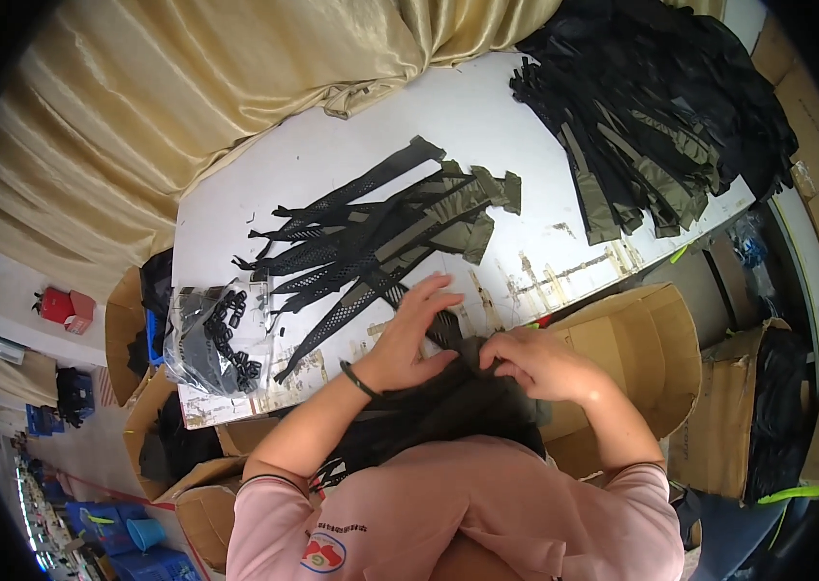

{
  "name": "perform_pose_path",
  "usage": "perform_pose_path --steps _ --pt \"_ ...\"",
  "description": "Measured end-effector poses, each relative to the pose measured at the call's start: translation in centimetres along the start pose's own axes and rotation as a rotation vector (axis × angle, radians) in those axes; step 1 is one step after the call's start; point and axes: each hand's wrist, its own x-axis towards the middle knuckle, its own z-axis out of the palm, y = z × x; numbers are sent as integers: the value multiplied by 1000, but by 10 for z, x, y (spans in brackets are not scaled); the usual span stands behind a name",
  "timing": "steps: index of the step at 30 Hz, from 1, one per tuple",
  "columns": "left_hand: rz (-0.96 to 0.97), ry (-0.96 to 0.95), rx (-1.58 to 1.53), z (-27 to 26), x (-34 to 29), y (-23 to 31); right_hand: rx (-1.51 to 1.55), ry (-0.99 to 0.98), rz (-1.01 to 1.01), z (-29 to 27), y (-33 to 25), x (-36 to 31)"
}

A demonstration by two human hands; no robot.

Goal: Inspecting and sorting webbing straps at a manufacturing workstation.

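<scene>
At the near edge of the white bench [487,116], left hand [408,334] pressing a black mesh strap [443,327], fingers spread apart. Right hand [540,365] with its grip pinched shut on dark fabric [458,402] bunched against the lap. Beyond, fanned black and olive straps [385,228]; leftward, a clear bag of black buckles [216,339]; far right, a heaped strap pile [652,116].

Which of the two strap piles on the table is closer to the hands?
The smaller pile of black mesh straps, fanned out just beyond the left hand; the big heap lies at the far corner.
</scene>
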Motion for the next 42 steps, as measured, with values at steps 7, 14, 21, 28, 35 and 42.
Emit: perform_pose_path --steps 7,14,21,28,35,42 --pt "-480 -298 -342 28 -5 -9 -66 377 226 30 12 -8" --pt "-422 -146 -516 41 -20 -18 -151 636 224 72 24 3" --pt "-551 -205 -367 31 -26 -15 -300 515 177 50 14 17" --pt "-444 -178 -121 24 -22 7 -508 542 -201 36 23 40" --pt "51 -110 217 27 -29 8 684 450 450 63 55 39" --pt "-578 -339 -317 20 -31 2 1128 405 428 71 37 23"
